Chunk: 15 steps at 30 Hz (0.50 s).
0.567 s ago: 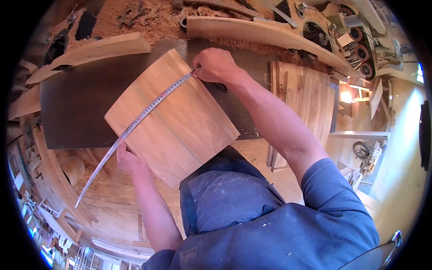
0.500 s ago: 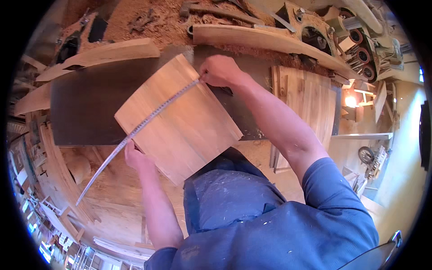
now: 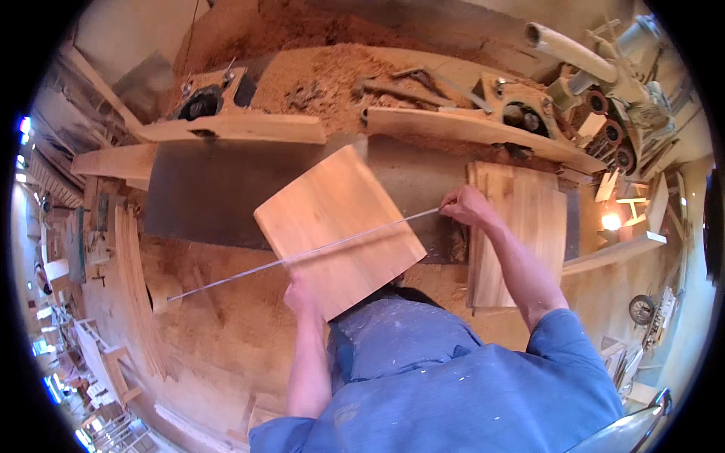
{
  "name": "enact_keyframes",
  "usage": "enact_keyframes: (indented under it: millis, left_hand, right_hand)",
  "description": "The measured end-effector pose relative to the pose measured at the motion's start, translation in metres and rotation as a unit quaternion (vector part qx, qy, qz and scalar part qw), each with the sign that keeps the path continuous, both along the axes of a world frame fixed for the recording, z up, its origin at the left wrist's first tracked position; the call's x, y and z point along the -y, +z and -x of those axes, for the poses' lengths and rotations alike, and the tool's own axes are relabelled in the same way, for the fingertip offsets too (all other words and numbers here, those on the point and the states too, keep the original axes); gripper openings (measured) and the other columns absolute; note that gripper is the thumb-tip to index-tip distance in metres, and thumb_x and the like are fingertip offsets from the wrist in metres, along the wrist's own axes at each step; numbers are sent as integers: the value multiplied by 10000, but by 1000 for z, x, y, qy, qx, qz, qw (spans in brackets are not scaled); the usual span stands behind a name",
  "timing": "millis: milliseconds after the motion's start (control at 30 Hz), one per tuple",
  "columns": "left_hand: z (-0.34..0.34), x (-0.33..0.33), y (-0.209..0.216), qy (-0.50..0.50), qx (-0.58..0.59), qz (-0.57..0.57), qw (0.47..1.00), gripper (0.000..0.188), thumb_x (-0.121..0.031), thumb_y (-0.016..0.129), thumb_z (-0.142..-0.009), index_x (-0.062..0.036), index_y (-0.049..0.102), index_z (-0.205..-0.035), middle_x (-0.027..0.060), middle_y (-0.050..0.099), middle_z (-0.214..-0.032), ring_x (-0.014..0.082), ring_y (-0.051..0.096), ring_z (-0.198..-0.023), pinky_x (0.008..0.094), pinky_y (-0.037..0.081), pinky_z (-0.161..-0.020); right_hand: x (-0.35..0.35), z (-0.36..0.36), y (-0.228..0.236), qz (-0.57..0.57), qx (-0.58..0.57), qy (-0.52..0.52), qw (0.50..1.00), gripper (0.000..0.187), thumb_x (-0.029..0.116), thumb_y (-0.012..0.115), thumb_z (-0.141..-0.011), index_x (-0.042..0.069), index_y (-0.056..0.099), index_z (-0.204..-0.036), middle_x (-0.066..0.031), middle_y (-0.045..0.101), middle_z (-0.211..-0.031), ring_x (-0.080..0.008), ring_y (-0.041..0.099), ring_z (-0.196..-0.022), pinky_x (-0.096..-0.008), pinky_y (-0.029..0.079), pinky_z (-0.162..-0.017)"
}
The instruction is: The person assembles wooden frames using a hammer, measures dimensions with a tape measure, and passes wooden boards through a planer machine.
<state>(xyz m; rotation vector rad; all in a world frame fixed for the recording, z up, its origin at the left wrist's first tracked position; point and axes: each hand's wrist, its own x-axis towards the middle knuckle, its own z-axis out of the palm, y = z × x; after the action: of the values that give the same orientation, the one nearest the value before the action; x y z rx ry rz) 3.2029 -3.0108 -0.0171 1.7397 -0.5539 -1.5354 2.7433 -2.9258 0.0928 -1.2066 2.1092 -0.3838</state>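
A square-ish wooden panel (image 3: 340,215) made of pale planks is held tilted in front of my body, over the near edge of the dark bench. My left hand (image 3: 303,296) grips its lower left edge. In my right hand (image 3: 466,205), to the right of the panel, is one end of a measuring tape (image 3: 355,235). The tape runs straight across the panel's face, past the left hand, and its other end sticks out over the floor at the left.
A dark bench top (image 3: 211,192) stretches behind the panel, with a stack of planed boards (image 3: 521,226) at its right. Long curved boards (image 3: 468,136) line its back, before machine parts and heaped wood shavings (image 3: 332,75). Long planks (image 3: 136,287) lie at the left.
My right hand has moved right and toward me, off the panel's far edge, pulling the tape along. The tape now slants across the panel nearer my body. The view has shifted.
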Motion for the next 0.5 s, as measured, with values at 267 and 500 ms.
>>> enact_keyframes:
  millis: [267, 500]
  left_hand:
    - [-38, -6, 10, 164, -90, -20, 982, 522, -364, 514, -1054, 105, 586, -1272, 181, 642, -1236, 341, 642, -1067, 468, 539, -924]
    - [-69, 29, 35, 207, -36, -26, 977, 533, -369, 445, -1074, 83, 529, -1343, 197, 609, -1303, 355, 624, -1142, 475, 513, -1002]
  right_hand:
    - [-25, -3, -17, 78, -36, -84, 993, 433, 258, 766, -754, 78, 746, -1147, -173, 737, -1094, -305, 702, -1036, -384, 539, -918]
    - [-10, -18, -22, 115, -141, -37, 983, 312, 210, 770, -746, 58, 753, -1018, -162, 712, -1061, -347, 647, -1049, -420, 517, -914]
